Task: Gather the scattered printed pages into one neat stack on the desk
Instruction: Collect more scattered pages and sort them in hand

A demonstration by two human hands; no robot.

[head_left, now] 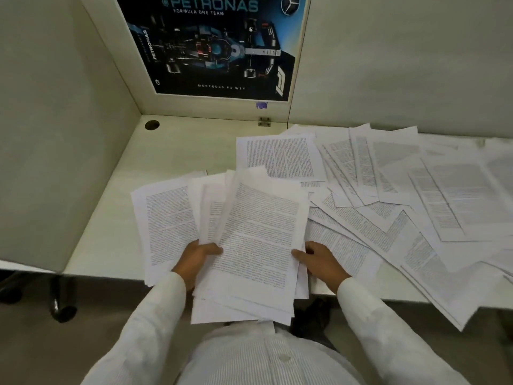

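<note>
We are holding a loose bundle of printed pages in both hands at the near edge of the pale desk. Its sheets are fanning out unevenly, and its lower end is hanging past the desk edge toward our body. Our left hand is gripping the bundle at its 8 o'clock side, thumb lying on top and fingers hidden underneath. Our right hand is pinching the 4 o'clock side, its thumb pressing on the top page while the other fingers are curling out of sight. We cannot tell whether the bundle is resting on the desk or lifted off it.

From the bundle, a printed sheet is lying flat at 9 o'clock, its right edge tucked beneath the bundle. Another page is sitting at 12 o'clock. The scattered pages are overlapping at many angles from 1 to 4 o'clock, some of them jutting over the desk's near edge.

At 12 o'clock a dark Petronas Formula One poster is hanging on the back partition. A round cable hole is showing at 11 o'clock, with a small metal bracket by the partition's foot. A chair caster is standing on the floor at 8 o'clock.
</note>
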